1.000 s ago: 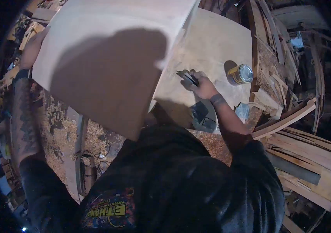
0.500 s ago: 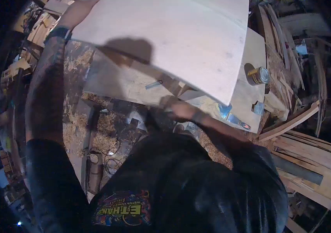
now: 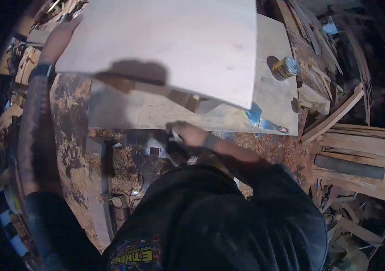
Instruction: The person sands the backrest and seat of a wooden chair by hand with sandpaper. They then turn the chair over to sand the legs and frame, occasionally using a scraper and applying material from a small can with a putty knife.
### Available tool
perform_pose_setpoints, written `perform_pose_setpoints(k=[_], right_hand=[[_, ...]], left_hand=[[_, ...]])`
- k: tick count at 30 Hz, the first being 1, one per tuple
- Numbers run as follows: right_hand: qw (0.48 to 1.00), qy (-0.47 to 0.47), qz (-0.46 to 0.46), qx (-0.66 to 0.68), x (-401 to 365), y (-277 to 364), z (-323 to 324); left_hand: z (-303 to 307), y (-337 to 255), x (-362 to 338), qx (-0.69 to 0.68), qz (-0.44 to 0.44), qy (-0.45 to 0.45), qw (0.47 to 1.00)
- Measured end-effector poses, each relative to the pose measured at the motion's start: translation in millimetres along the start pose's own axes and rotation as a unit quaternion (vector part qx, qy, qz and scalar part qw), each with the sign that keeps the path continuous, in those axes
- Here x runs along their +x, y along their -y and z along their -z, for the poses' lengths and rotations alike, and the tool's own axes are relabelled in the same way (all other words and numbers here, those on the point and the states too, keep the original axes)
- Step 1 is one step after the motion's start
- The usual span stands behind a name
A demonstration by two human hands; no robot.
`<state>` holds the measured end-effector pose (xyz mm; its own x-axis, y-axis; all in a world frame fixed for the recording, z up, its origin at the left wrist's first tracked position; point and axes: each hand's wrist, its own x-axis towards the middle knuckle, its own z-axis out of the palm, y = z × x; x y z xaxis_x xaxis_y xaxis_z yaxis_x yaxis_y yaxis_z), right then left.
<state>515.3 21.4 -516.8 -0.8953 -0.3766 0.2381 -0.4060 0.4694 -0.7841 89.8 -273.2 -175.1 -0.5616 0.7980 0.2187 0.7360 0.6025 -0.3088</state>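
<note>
While L hand (image 3: 61,39) grips panel (image 3: 179,45) edge, R hand (image 3: 189,134) apart from it, grip unclear.

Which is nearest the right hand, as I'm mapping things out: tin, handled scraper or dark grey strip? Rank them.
From the right hand:
1. handled scraper, right
2. tin, right and farther up
3. dark grey strip, far right
</note>
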Motion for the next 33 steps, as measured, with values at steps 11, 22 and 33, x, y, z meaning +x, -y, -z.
perform_pose_setpoints(k=[11,22,33], right_hand=[[0.940,-0.123,-0.264,0.176,-107.1,-50.7,186.5],[0.940,-0.064,-0.248,0.227,-4.0,-31.1,211.5],[0.956,0.022,-0.267,0.120,21.6,-21.2,221.3]], left_hand=[[39.8,-30.9,-4.6,-0.231,0.246,0.067,0.939],[60.8,-43.3,-1.6,-0.473,0.423,0.130,0.762],[54.4,-19.4,-4.7,-0.262,0.236,0.153,0.923]])
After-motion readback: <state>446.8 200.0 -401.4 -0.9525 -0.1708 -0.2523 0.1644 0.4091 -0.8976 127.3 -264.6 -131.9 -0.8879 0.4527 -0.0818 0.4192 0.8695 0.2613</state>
